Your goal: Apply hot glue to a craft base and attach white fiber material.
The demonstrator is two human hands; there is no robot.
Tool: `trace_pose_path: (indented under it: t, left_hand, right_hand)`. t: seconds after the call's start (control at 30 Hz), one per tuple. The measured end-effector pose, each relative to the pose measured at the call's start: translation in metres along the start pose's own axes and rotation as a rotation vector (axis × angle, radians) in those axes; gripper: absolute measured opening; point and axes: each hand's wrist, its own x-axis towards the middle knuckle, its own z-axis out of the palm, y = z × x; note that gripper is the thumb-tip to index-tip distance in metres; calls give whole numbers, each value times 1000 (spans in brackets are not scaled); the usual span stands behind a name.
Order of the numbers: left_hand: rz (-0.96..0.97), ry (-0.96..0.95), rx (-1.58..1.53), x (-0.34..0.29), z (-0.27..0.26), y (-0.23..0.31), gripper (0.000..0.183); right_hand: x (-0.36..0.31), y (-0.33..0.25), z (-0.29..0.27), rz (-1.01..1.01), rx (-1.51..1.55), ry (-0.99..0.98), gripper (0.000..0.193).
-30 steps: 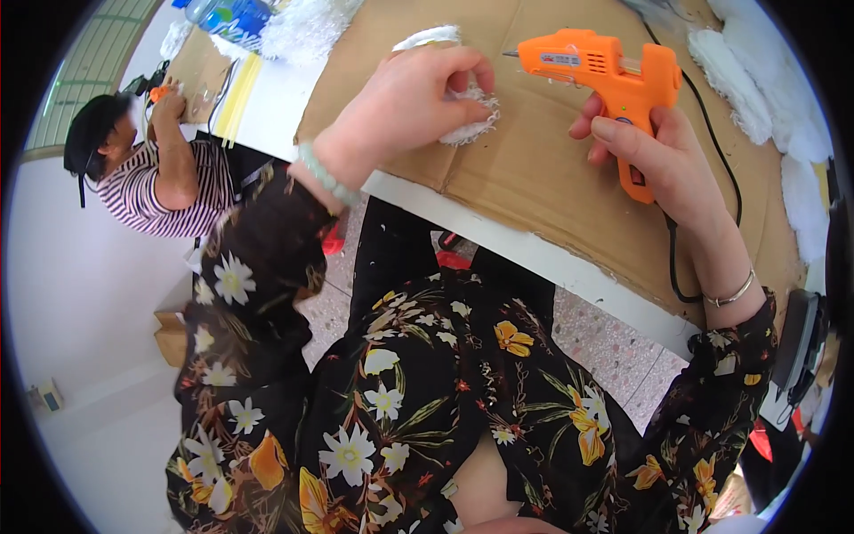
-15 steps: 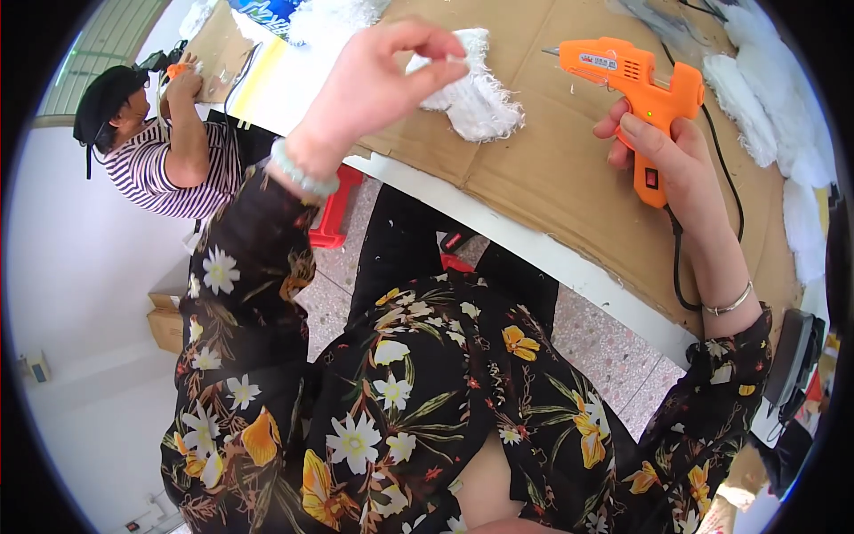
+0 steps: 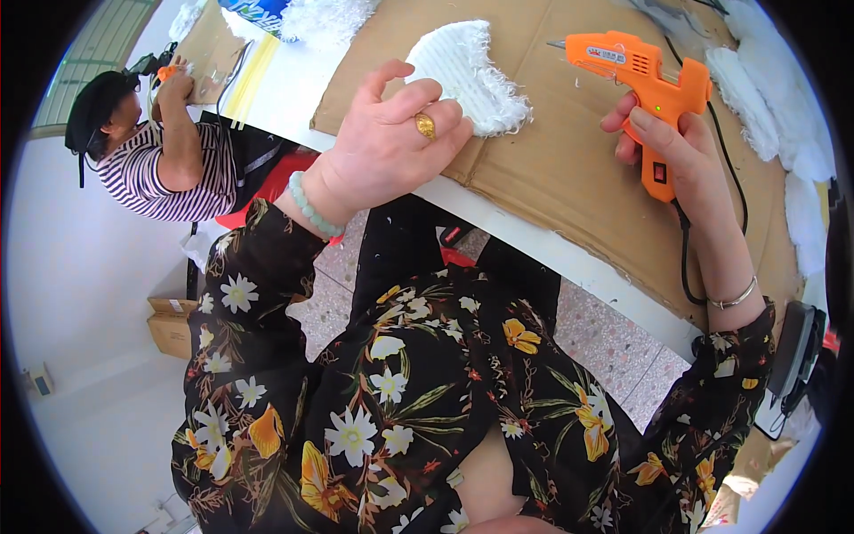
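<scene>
From the head camera I see the left hand (image 3: 391,142) lower than it was half a second ago: then it held the white fringed piece (image 3: 467,76) up in the air, pinched; now the piece lies flat on the cardboard sheet (image 3: 569,169) and the hand rests at its near edge. The left fingers (image 3: 418,93) are loosely spread and bent, the thumb lifted, clamped on nothing; the fingertips seem to touch the piece's edge, though I cannot tell how firmly. The right hand (image 3: 676,151) has hardly shifted. Its fingers are wrapped tight around the grip of the orange glue gun (image 3: 645,76), which stands off the cardboard with its metal nozzle pointing left toward the white piece, a gap between the two.

The white piece is a half-moon of ribbed, woven-looking cloth with a ragged, fluffy fringe along its curved side. The glue gun is smooth hard plastic, and a black cord (image 3: 689,240) hangs from its handle over the counter (image 3: 534,236) edge. The cardboard is plain brown, matte, lying on the white counter. More white fluffy pieces (image 3: 756,98) lie at the far right of the cardboard.

A gold ring and a pale green bead bracelet (image 3: 311,209) sit on the left hand and wrist, a thin bangle on the right wrist.

At the left, another person (image 3: 151,151) in a striped top works at the same counter. Two brown boxes (image 3: 173,320) stand on the floor; I cannot see what is in them.
</scene>
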Motion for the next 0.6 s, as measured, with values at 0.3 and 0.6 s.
trace_pose_path:
  t: [0.3, 0.6]
  left_hand:
    - [-255, -20, -372, 14, 8, -4, 7]
    - [-272, -172, -408, 37, 13, -14, 3]
  right_hand:
    - [-1, 2, 0, 34, -29, -9, 31]
    - [-4, 1, 2, 39, -23, -15, 33]
